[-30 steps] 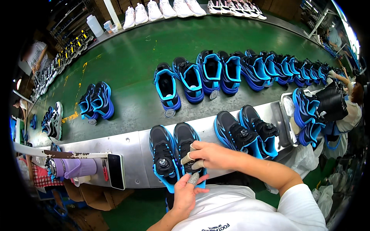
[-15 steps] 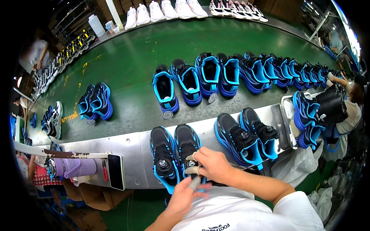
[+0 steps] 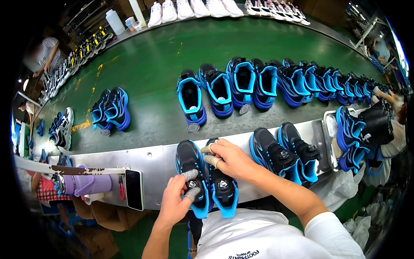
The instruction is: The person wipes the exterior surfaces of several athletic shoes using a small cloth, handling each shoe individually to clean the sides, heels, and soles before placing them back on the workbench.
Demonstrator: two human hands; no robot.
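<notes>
Two black-and-blue sneakers stand side by side before me, toes pointing away. The left sneaker has a round lacing dial on its tongue. My left hand has grey-wrapped thumb and forefinger closed round that dial. Over the front of the right sneaker lies my right hand. Its beige-covered fingers curl over the inner side by the toe, and the palm hides part of the laces. To the right, another matching pair of sneakers rests on the metal ledge.
A row of matching sneakers runs rightward along the green conveyor belt, with another pair at left. A phone and purple bottle sit left. A metal tray holds shoes at right. White shoes line the far edge.
My left hand has moved from the right sneaker's heel to the left sneaker's dial. My right hand has shifted forward from the right sneaker's dial toward its toe. The view has shifted slightly.
</notes>
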